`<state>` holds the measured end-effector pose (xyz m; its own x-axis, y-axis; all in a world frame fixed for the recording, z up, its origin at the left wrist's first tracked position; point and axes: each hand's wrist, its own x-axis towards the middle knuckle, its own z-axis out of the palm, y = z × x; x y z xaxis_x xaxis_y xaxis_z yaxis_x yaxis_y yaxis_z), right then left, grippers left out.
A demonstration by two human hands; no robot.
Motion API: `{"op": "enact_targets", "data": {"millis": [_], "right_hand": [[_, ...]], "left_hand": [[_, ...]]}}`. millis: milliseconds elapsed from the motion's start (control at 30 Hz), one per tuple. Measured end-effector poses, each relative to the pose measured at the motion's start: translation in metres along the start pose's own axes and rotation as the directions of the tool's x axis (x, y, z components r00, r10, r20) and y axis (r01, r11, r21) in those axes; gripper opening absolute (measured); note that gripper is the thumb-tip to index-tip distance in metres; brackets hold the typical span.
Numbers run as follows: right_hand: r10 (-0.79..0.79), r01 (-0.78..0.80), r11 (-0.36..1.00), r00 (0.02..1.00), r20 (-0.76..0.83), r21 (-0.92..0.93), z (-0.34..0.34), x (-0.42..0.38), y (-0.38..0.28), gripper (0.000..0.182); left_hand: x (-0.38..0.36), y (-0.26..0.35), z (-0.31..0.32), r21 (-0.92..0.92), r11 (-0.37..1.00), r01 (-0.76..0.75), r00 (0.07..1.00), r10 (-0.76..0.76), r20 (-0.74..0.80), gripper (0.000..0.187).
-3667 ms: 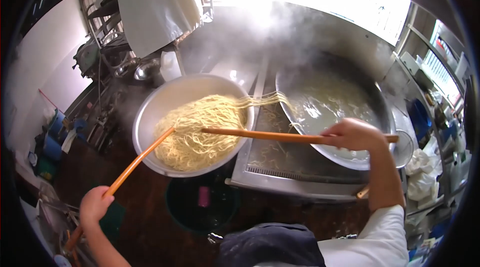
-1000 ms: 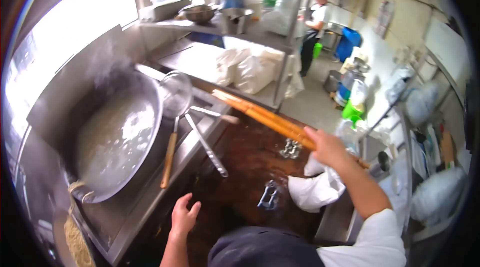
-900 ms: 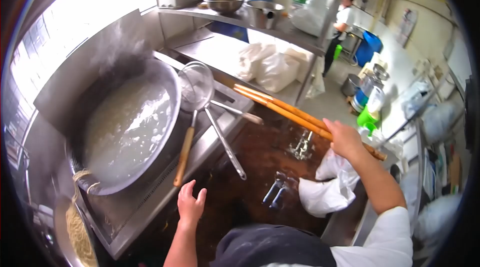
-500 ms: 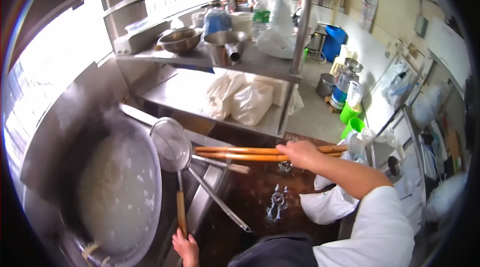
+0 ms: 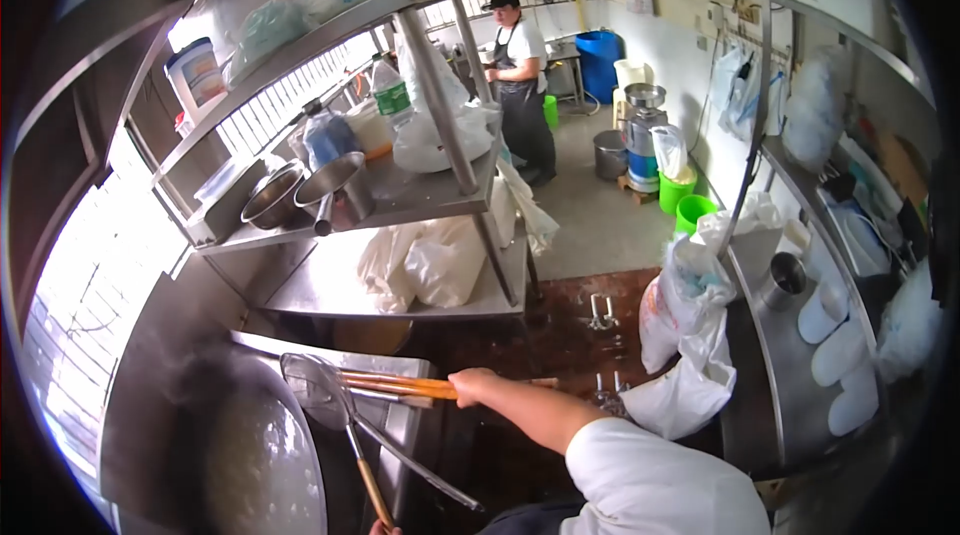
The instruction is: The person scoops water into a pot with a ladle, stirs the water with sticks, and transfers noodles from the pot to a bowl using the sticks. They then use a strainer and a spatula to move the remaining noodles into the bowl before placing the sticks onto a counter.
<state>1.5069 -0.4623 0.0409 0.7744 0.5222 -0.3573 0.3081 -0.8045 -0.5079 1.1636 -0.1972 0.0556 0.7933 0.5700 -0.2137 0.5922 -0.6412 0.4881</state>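
At the bottom edge, my left hand is mostly cut off, wrapped round the wooden handle of a round mesh strainer. My right hand is closed on long wooden sticks, which reach left to the strainer. A second metal-handled tool lies crossed beside the strainer's handle. Left of these is a large steaming wok with cloudy liquid in it.
A steel shelf with bowls and bags stands ahead. Another person in a dark apron stands beyond it. White sacks and a steel counter are at right. Green buckets stand on the floor.
The view has turned right and up, bringing the other person into sight. My right hand and the sticks are lower and further left in view; my left hand has slipped mostly out of frame.
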Motion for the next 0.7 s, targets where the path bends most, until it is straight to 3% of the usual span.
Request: {"op": "enact_targets", "data": {"millis": [33, 67, 133, 200, 267, 333, 367, 400, 500, 533, 600, 700], "right_hand": [[-0.008, 0.005, 1.000, 0.993, -0.114, -0.027, -0.005, -0.014, -0.001, 0.057], [-0.018, 0.007, 0.999, 0.975, -0.223, -0.050, -0.008, -0.030, -0.005, 0.061], [-0.072, 0.055, 0.996, 0.953, -0.296, -0.066, -0.009, -0.053, -0.008, 0.062], [-0.127, 0.096, 0.990, 0.922, -0.365, -0.102, -0.013, -0.066, -0.001, 0.063], [-0.154, 0.133, 0.988, 0.877, -0.455, -0.076, -0.012, -0.079, 0.003, 0.062], [-0.166, 0.153, 0.986, 0.873, -0.458, -0.065, -0.009, -0.091, 0.008, 0.060], [-0.203, 0.203, 0.977, 0.806, -0.557, -0.061, -0.004, -0.095, 0.011, 0.059], [-0.234, 0.254, 0.965, 0.720, -0.653, -0.066, -0.002, -0.099, 0.012, 0.058], [-0.256, 0.331, 0.943, 0.644, -0.721, -0.039, -0.009, -0.127, 0.001, 0.052], [-0.263, 0.378, 0.925, 0.598, -0.757, -0.023, -0.011, -0.134, -0.006, 0.049], [-0.300, 0.458, 0.889, 0.588, -0.751, 0.003, -0.013, -0.143, -0.023, 0.048], [-0.359, 0.583, 0.810, 0.572, -0.737, 0.058, -0.009, -0.161, -0.061, 0.046]], "left_hand": [[0.017, -0.023, 0.010, -0.126, 0.984, 0.123, 0.990, -0.113, 0.086, 0.033], [0.024, -0.050, 0.023, -0.081, 0.996, -0.027, 0.998, 0.021, -0.067, 0.035], [0.039, -0.084, 0.030, -0.210, 0.951, 0.229, 0.973, -0.229, 0.024, 0.040], [0.024, -0.087, 0.027, -0.109, 0.991, 0.081, 0.992, -0.091, -0.091, 0.046], [0.013, -0.097, 0.023, -0.144, 0.965, 0.218, 0.975, -0.222, -0.010, 0.052], [-0.005, -0.107, 0.025, -0.119, 0.970, 0.214, 0.969, -0.226, -0.100, 0.053], [-0.013, -0.110, 0.026, -0.172, 0.951, 0.257, 0.958, -0.274, -0.082, 0.054], [-0.025, -0.113, 0.026, -0.130, 0.962, 0.239, 0.956, -0.257, -0.143, 0.054], [-0.063, -0.088, 0.016, -0.181, 0.957, 0.226, 0.940, -0.263, -0.216, 0.056], [-0.079, -0.064, 0.005, -0.129, 0.965, 0.227, 0.905, -0.258, -0.340, 0.057], [-0.116, -0.021, -0.018, -0.038, 0.975, 0.219, 0.839, -0.208, -0.504, 0.059], [-0.150, -0.042, -0.029, 0.062, 0.985, 0.158, 0.791, -0.089, -0.606, 0.057]]}}
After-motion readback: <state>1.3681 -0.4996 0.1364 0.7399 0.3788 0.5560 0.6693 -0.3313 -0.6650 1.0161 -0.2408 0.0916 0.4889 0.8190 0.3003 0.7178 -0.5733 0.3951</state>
